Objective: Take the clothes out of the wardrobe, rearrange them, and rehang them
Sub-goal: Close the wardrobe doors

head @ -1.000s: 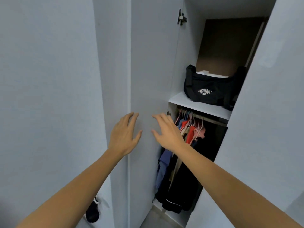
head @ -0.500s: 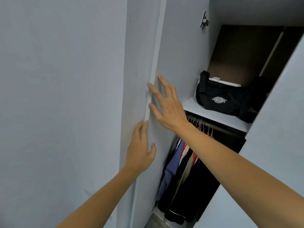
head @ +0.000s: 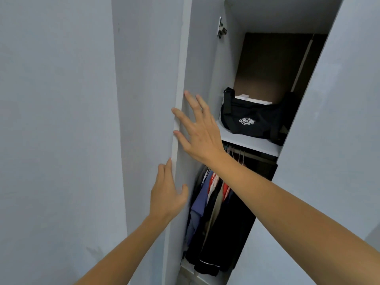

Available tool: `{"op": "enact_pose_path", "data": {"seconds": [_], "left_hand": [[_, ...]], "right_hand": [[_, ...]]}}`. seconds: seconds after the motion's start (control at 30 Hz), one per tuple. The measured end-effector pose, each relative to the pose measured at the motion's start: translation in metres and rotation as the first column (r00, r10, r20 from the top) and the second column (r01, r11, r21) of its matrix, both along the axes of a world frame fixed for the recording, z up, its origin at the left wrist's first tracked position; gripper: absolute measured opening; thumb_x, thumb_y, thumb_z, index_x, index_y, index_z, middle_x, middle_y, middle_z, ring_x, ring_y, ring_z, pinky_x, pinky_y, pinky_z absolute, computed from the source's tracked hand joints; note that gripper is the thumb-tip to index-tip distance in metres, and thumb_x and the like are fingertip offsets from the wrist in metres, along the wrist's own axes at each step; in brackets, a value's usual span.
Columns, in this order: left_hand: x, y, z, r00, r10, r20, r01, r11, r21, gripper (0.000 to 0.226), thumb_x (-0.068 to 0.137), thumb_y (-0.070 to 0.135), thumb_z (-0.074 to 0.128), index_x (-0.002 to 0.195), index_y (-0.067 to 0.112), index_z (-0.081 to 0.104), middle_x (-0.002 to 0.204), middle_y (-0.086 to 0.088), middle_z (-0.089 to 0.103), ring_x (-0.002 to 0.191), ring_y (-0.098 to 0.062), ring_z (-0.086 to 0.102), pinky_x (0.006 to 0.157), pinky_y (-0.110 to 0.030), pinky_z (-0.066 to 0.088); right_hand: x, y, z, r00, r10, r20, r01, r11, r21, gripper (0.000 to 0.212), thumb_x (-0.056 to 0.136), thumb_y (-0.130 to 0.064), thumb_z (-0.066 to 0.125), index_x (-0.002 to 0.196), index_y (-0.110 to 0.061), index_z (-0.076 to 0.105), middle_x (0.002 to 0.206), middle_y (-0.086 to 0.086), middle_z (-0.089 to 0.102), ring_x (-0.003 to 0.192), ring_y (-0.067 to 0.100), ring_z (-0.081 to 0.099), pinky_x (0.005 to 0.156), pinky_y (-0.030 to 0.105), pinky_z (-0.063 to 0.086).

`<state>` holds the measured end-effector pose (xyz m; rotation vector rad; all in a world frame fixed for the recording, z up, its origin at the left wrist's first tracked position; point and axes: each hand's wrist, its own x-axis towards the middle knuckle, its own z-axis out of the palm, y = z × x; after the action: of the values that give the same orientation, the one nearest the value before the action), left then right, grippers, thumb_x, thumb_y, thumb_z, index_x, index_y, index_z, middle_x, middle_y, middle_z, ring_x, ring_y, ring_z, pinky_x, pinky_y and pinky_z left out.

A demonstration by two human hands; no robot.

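both hands flat, fingers spread, on the door edge: right hand above left hand; clothes hang vertically lower right, right hand nearer.

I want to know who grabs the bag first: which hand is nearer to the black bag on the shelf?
Right. The right hand lies spread on the open door's inner face, just left of the black bag. The left hand holds the door's edge, lower and farther left.

Left hand, right hand flat, outstretched
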<state>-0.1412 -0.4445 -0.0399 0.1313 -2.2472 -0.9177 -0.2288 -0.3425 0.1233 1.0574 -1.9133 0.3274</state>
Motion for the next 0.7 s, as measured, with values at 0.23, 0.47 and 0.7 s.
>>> {"op": "enact_pose_path", "data": {"seconds": [0.23,0.47,0.7], "left_hand": [[-0.005,0.076,-0.002,0.987,-0.160,-0.010,0.159,0.985,-0.064,0.088,0.098,0.039,0.064,0.165,0.020,0.010,0.129,0.005,0.036,0.117,-0.012,0.046,0.086,-0.028,0.055],[-0.035,0.147,0.004,0.939,-0.327,0.110,0.343,0.917,-0.204,0.098,0.098,0.059,0.055,0.163,0.034,-0.013,0.168,0.009,0.009,0.145,-0.014,0.039,0.103,-0.035,0.053],[-0.101,0.194,0.018,0.926,-0.347,0.151,0.377,0.816,-0.438,0.089,0.102,0.061,0.044,0.164,0.032,-0.013,0.172,0.004,-0.021,0.160,-0.020,0.009,0.123,-0.037,0.028]], "right_hand": [[0.006,0.095,0.002,0.998,-0.058,-0.001,0.058,0.998,-0.024,0.054,0.096,-0.033,0.066,0.146,-0.018,0.055,0.172,0.013,0.017,0.160,0.032,0.015,0.111,0.051,0.044],[-0.014,0.191,0.003,0.970,-0.236,0.050,0.238,0.970,-0.042,0.058,0.094,-0.038,0.069,0.147,-0.023,0.051,0.173,0.008,0.017,0.160,0.028,0.014,0.116,0.049,0.039],[-0.049,0.251,0.007,0.878,-0.469,0.097,0.472,0.882,-0.002,0.075,0.094,-0.044,0.071,0.158,-0.021,0.040,0.174,0.008,0.015,0.161,0.030,0.010,0.123,0.049,0.030]]}}
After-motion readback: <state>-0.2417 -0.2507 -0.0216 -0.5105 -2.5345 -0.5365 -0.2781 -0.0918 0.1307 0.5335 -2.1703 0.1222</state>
